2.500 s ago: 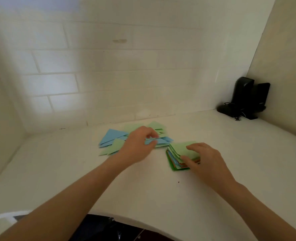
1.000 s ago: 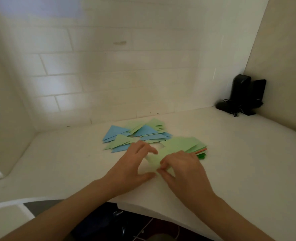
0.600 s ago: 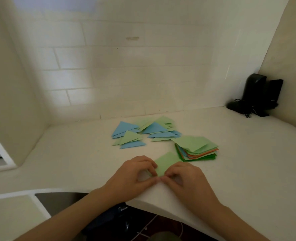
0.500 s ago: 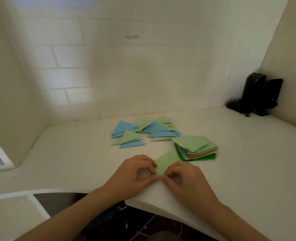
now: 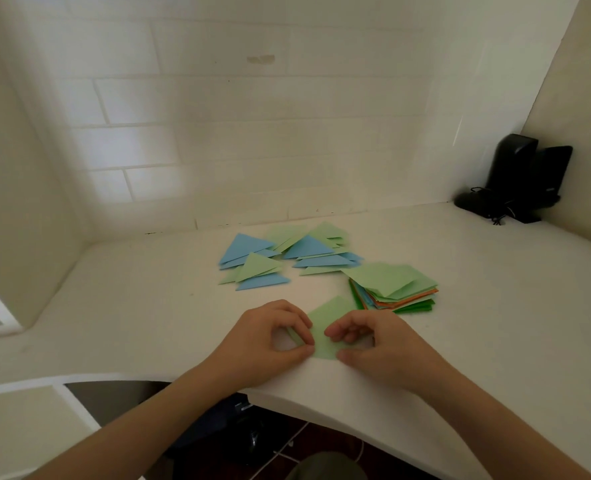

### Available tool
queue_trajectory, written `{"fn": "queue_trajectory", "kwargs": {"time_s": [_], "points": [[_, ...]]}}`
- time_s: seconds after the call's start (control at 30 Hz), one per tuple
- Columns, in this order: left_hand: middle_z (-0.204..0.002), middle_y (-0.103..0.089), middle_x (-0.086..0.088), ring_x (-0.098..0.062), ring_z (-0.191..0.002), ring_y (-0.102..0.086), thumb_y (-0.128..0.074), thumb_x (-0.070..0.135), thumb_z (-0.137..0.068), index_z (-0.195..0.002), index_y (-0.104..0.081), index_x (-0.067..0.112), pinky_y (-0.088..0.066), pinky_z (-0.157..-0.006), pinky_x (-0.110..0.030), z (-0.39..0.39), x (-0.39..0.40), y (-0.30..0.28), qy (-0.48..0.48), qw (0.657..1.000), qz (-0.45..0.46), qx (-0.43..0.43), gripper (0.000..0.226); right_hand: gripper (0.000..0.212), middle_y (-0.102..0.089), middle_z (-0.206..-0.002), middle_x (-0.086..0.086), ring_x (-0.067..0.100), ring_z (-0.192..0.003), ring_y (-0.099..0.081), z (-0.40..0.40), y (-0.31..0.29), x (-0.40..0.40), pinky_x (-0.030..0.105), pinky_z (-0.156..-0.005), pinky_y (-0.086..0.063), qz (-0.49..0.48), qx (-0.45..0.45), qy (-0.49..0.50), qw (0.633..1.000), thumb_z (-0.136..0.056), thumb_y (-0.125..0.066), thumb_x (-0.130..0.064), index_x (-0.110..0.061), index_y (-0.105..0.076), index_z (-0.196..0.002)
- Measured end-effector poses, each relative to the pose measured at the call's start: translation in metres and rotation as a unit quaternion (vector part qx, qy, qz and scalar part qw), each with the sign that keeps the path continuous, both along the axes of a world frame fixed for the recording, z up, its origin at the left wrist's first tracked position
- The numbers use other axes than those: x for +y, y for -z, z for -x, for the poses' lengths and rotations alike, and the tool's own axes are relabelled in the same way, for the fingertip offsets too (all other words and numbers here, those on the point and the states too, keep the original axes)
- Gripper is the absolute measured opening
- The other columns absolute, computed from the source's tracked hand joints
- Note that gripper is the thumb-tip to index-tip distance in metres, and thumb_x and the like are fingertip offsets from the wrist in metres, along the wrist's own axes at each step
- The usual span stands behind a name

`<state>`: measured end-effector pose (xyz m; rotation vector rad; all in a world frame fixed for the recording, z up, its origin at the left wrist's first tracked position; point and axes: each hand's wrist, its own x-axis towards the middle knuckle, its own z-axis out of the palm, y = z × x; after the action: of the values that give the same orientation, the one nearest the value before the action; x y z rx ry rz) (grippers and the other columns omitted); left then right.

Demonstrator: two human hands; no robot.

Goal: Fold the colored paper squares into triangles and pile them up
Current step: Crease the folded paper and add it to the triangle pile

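At the near edge of the white bench (image 5: 141,317), my left hand (image 5: 263,344) and right hand (image 5: 380,348) each pinch a corner of a light green paper square (image 5: 328,323) lying flat between them, fingers curled. Just beyond it sits the stack of unfolded squares (image 5: 394,289); farther back, blue and green folded triangles (image 5: 280,258) lie scattered.

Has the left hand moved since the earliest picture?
Yes. The left hand has left the triangles and come nearer, onto the green square.
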<state>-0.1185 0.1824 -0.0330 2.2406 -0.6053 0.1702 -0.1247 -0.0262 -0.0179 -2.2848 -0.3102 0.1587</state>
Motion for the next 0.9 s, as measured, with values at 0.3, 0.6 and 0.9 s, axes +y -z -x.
{"fn": "queue_trajectory", "kwargs": {"time_s": [0.3, 0.6, 0.9], "points": [[-0.119, -0.057, 0.016, -0.004, -0.117, -0.050, -0.062, 0.012, -0.073, -0.109, -0.064, 0.027, -0.035, -0.100, -0.016, 0.007, 0.015, -0.011, 0.086, 0.996, -0.027, 0.028, 0.040, 0.007, -0.047, -0.093, -0.013, 0.004, -0.089, -0.048, 0.007, 0.004, 0.016, 0.028, -0.086, -0.042, 0.109, -0.084, -0.030, 0.990, -0.082, -0.063, -0.045, -0.040, -0.059, -0.083], [-0.096, -0.061, 0.013, -0.006, -0.089, -0.054, -0.057, 0.033, -0.089, -0.092, -0.067, 0.023, -0.046, -0.074, -0.027, 0.016, 0.009, -0.002, 0.051, 0.975, -0.142, -0.161, 0.015, 0.006, -0.055, -0.095, -0.013, 0.003, -0.092, -0.052, 0.002, -0.002, -0.005, 0.025, -0.085, -0.043, 0.077, -0.138, -0.117, 0.980, -0.089, -0.060, -0.034, -0.036, -0.059, -0.083], [-0.082, -0.060, 0.019, -0.001, -0.082, -0.053, -0.048, 0.065, -0.073, -0.076, -0.067, 0.028, -0.043, -0.075, -0.025, 0.015, 0.000, 0.004, -0.080, 0.990, -0.083, -0.078, 0.042, 0.043, -0.056, -0.095, -0.023, -0.002, -0.094, -0.054, 0.014, 0.013, -0.011, 0.021, -0.083, -0.043, 0.063, -0.193, -0.056, 0.978, -0.077, -0.046, -0.067, -0.032, -0.070, -0.081]]}}
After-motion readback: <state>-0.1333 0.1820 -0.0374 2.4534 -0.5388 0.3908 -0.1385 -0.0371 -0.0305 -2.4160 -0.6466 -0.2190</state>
